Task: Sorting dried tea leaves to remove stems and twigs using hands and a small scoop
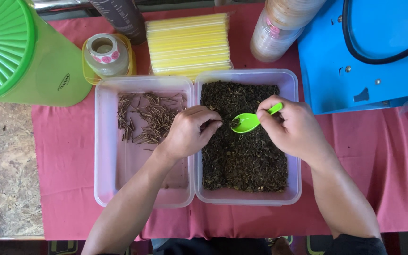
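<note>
Head view: a green spoon [246, 123] is pinched by the right hand [291, 127] over the tub [294, 141] of dark leaves [242, 160], while the left hand [190, 132], at nine o'clock, curls closed, its hold unclear.

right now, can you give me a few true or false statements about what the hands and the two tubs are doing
1. The right hand holds a green spoon. True.
2. The spoon is over the left tub. False: it is over the right tub, above the dark loose leaves.
3. The left hand holds a second spoon. False: its fingers pinch at the leaves beside the spoon.
4. The left tub holds thin brown sticks. True.
5. The yellow straws lie inside the right tub. False: they lie behind both tubs.
</note>
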